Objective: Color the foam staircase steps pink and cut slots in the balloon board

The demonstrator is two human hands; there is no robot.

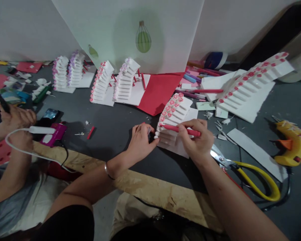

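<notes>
A small white model staircase stands on a white base in front of me, with red flower-like marks on the round ends of its upper steps. My right hand grips a red marker pen, its tip at the round end of one of the lower steps. The lowest round ends are plain white. My left hand is beside them with its fingers curled, the thumb close to the bottom step. Something small and partly red shows at its fingertips, too hidden to name.
Similar staircases stand at the back left, and a longer one at the right. Yellow-handled scissors and a yellow glue gun lie at the right. At the left, a co-worker's hands are beside a phone.
</notes>
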